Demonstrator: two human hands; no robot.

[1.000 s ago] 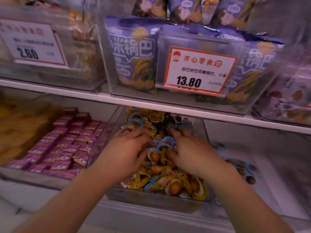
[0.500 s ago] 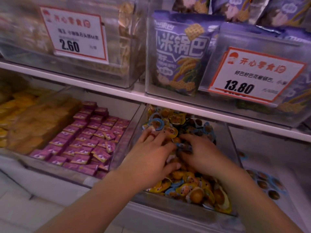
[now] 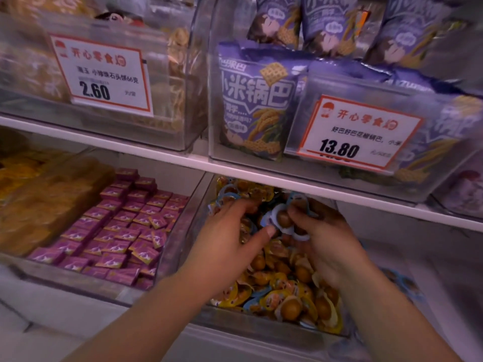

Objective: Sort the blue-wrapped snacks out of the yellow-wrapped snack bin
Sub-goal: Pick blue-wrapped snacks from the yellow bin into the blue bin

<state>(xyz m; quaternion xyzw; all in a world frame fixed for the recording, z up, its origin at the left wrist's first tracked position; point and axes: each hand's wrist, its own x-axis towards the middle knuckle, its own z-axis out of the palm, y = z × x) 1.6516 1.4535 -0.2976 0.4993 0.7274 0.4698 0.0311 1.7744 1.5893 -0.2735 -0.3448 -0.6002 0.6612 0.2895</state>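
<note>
A white shelf (image 3: 156, 150) crosses the view, with clear bins above and below it. On top, the left bin (image 3: 180, 131) holds pale yellowish packs and bears a tag (image 3: 102, 74) reading 2.60; the right bin (image 3: 217, 142) holds purple bags (image 3: 257, 100) and a tag (image 3: 358, 131) reading 13.80. Below, at far left, lie orange packs (image 3: 44, 199), blurred. Beside them a bin holds rows of small pink packets (image 3: 122, 226). Just right of that stands the snack bin (image 3: 261, 327), heaped with yellow snacks (image 3: 285, 291), each showing a round brown ball, and a few blue ones mixed in. Further right a few blue snacks (image 3: 402, 283) lie on the shelf floor, blurred.

Both hands are in the snack bin. The left hand (image 3: 230, 239) rests on the heap with fingers curled down among the wrappers and its thumb touching a blue snack (image 3: 281, 220); whether its grip holds anything I cannot tell. The right hand (image 3: 326, 236) has its grip narrow, pinching that blue snack above the heap near the back of the bin.
</note>
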